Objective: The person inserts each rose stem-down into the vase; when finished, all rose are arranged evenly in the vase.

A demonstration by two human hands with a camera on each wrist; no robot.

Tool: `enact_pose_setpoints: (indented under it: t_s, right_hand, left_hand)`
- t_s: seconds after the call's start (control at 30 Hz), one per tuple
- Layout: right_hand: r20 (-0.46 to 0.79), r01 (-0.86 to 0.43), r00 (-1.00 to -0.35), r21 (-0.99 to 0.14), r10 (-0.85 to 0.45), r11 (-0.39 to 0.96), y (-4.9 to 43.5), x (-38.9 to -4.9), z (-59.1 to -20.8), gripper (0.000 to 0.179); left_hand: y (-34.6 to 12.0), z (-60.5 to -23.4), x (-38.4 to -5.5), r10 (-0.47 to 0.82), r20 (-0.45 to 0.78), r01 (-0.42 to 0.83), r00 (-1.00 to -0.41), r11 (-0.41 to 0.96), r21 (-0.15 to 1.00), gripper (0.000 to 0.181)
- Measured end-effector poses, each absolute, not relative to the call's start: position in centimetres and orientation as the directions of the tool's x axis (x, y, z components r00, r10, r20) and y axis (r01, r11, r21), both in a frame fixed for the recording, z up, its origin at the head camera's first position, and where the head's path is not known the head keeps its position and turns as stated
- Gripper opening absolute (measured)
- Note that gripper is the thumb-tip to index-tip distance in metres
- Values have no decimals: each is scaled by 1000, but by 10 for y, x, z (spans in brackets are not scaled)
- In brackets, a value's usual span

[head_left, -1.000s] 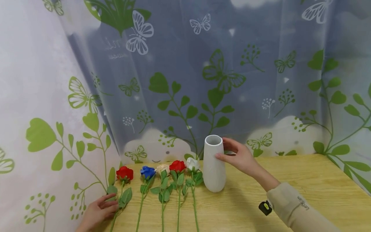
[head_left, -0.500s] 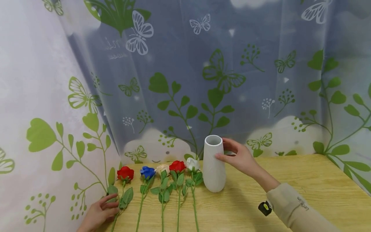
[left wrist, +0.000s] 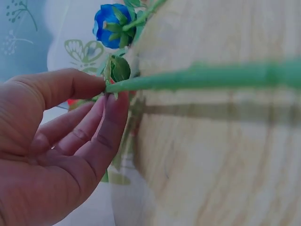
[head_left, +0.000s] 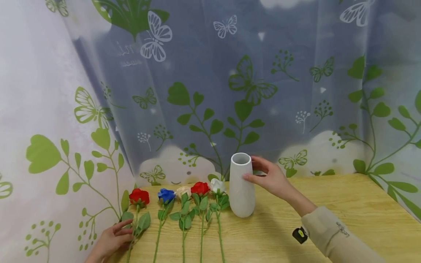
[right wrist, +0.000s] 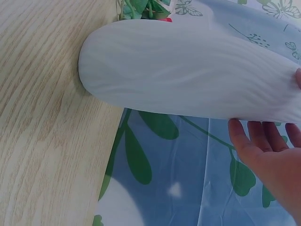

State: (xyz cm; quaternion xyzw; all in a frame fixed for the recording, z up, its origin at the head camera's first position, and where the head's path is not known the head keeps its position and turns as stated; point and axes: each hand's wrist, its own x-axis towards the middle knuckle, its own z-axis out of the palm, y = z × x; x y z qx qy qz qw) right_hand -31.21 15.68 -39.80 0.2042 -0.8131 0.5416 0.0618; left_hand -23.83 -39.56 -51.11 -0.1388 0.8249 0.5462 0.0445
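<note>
At the left of the head view, my left hand (head_left: 111, 240) pinches the green stem of a red rose (head_left: 139, 197) just below its leaves. The left wrist view shows that stem (left wrist: 202, 79) between thumb and fingertips, with its shadow on the wood beneath. A white vase (head_left: 242, 191) stands upright at the middle of the table. My right hand (head_left: 273, 180) holds it near the rim, thumb on the front and fingers behind. In the right wrist view, fingertips meet the side of the vase (right wrist: 178, 70).
Between the held rose and the vase lie a blue rose (head_left: 166, 196), a cream rose (head_left: 184, 191), a second red rose (head_left: 200, 188) and a white rose (head_left: 217, 186). The wooden table (head_left: 329, 204) ends at a patterned curtain (head_left: 210, 73). A small black object (head_left: 300, 235) is by the right sleeve.
The head view has shifted slightly, and the pinched red rose's bloom sits a touch further left. Both hands keep the same holds, and the vase stays put.
</note>
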Motion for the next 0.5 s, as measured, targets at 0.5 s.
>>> enact_pose_setpoints:
  t_s: [0.5]
  right_hand:
    - [320, -400, -907, -856, -274, 328, 158, -312, -397, 71]
  left_hand:
    - [-368, -478, -243, -101, -189, -204, -977, 167, 965, 74]
